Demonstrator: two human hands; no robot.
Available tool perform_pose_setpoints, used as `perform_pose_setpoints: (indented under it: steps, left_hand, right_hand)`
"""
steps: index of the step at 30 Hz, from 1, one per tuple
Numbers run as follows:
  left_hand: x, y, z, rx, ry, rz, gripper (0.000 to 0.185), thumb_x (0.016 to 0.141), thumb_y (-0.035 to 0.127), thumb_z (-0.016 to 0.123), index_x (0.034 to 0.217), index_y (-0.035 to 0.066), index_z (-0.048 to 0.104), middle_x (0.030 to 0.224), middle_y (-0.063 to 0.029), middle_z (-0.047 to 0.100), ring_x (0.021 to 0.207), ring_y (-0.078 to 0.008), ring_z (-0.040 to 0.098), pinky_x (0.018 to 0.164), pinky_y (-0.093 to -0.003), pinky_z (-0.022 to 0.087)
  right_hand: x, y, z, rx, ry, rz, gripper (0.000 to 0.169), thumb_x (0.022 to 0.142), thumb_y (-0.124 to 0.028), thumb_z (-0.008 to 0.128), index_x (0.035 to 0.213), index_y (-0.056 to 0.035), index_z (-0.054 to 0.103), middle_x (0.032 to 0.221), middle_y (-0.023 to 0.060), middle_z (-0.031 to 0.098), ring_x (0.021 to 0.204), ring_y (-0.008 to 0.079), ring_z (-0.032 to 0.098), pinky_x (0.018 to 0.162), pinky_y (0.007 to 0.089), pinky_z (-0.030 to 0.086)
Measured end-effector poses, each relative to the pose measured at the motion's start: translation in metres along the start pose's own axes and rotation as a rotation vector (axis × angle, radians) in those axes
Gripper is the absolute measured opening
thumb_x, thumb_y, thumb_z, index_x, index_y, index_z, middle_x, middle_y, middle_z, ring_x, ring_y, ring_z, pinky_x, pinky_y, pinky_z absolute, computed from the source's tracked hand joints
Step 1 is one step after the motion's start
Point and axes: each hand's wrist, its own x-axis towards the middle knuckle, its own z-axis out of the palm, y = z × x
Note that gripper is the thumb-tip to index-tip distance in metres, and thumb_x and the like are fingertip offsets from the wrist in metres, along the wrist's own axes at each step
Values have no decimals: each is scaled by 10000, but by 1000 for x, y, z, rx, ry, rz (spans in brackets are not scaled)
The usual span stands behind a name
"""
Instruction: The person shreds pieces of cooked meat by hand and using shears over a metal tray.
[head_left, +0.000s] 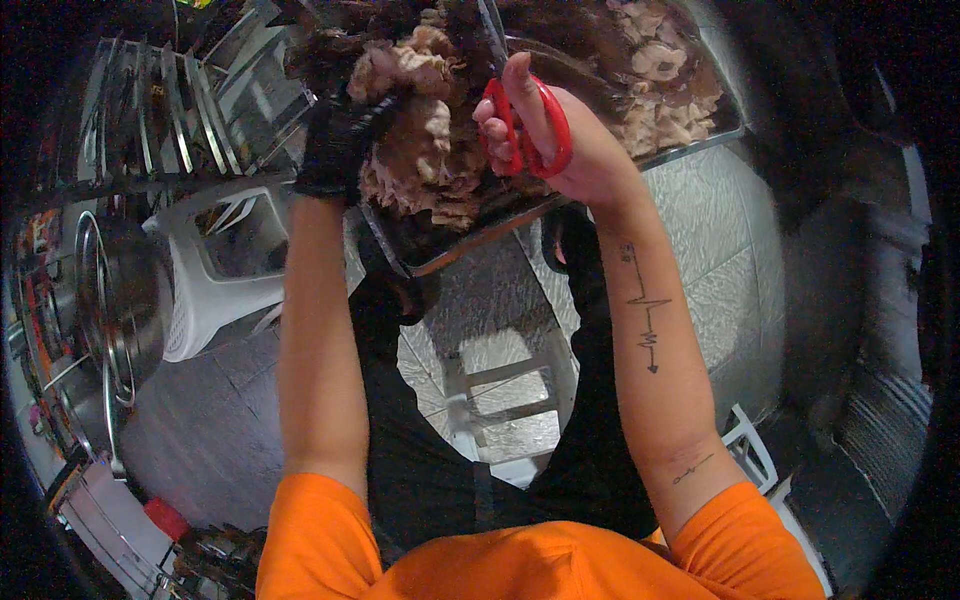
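My left hand (330, 142) wears a black glove. It grips a clump of pale brown, ruffled food pieces (409, 64) on the left of a metal tray (457, 245); its fingertips are dark and hard to make out. Bare, my right hand (551, 127) holds scissors (562, 139) by their red plastic handles, with the thumb raised along them. The metal blades point away from me over the tray, and their tips run out of the top of the view. More loose pieces (427, 184) lie below my left hand, and another heap (667, 90) fills the tray's right side.
The tray's near edge is above my knees. To the left stand a white plastic stool (217, 292), a rack of metal bars (165, 112) and a large metal pot (124, 300). A white plastic seat (750, 450) shows at right. Grey tiles (217, 427) cover the floor.
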Motion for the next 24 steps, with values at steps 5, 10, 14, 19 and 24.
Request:
perform_pose_setpoints:
  steps: [5,10,14,19,24]
  left_hand:
    - [-8,-5,17,194,30,-24,442,842,290,626,1198,33,586,1239,-227,558,1167,-404,498,1003,-441,392]
    - [-8,-5,30,545,252,248,418,835,267,623,1191,50,583,1234,-201,563,1151,-396,512,994,-438,399]
    - [-4,-3,31,455,176,183,354,843,225,610,1161,67,603,1168,-154,613,1080,-344,569,930,-428,444]
    - [2,-12,18,-134,-112,6,313,857,248,661,1112,70,623,1020,-110,664,930,-234,628,831,-336,486]
    - [0,-57,37,-370,-104,-93,452,805,239,726,1189,61,567,1022,-152,661,933,-276,631,854,-331,481]
  right_hand:
    - [-1,-1,5,-29,-3,-1,665,867,-687,419,885,-34,545,684,-27,494,608,76,463,591,235,417]
    - [2,4,4,-26,-38,-4,670,867,-683,425,889,-24,542,681,-21,492,610,77,463,587,238,416]
    - [1,3,3,-29,-26,-11,668,866,-679,432,895,-21,543,680,-21,491,620,78,466,588,238,414]
    - [2,6,-3,-41,-10,-28,669,859,-683,437,899,-24,546,682,-22,491,625,79,472,593,237,419]
    - [5,7,-7,166,-129,-21,345,937,-372,572,933,-28,599,806,-3,604,690,73,590,610,226,487]
